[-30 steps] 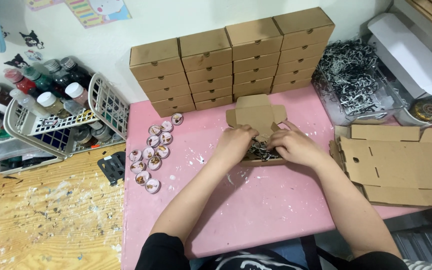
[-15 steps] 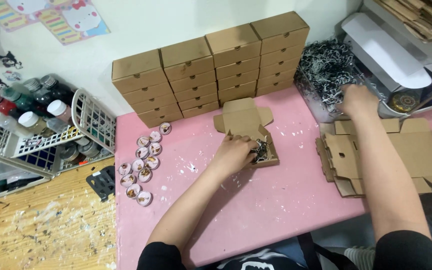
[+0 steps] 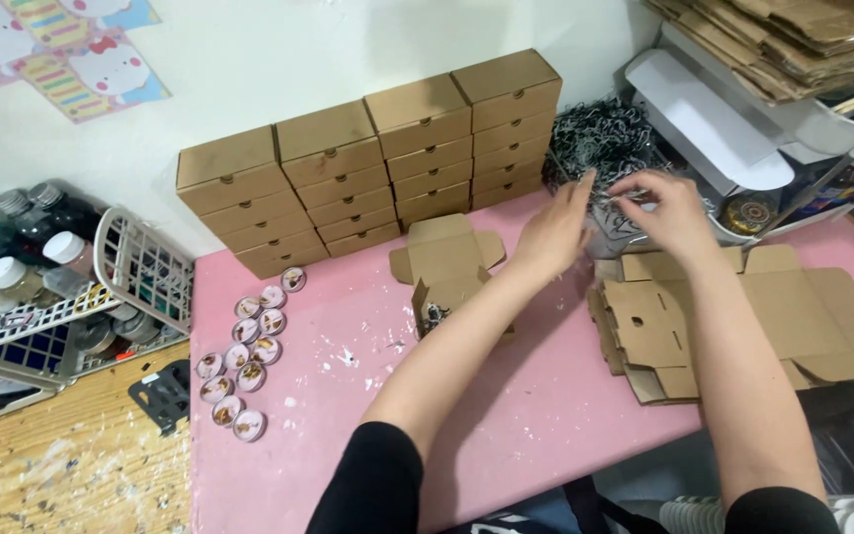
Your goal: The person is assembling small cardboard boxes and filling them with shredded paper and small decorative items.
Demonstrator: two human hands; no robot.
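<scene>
Two hands meet at the heap of black-and-white shredded filler [image 3: 600, 148] at the back of the pink table [image 3: 546, 415], and what lies under them is hard to make out: the left hand [image 3: 554, 232] covers the filler's near edge, and the small open cardboard box [image 3: 447, 287] shows only a dark tangle inside. The filler is a loose, crinkled mass (against the wall, beside the stacked brown boxes [image 3: 368, 168]). The right hand [image 3: 669, 213] pinches a few strands between narrow fingertips; the left reaches alongside, fingers nearly together, touching strands. Both forearms stretch forward, the right above the flat box blanks [image 3: 743, 316].
</scene>
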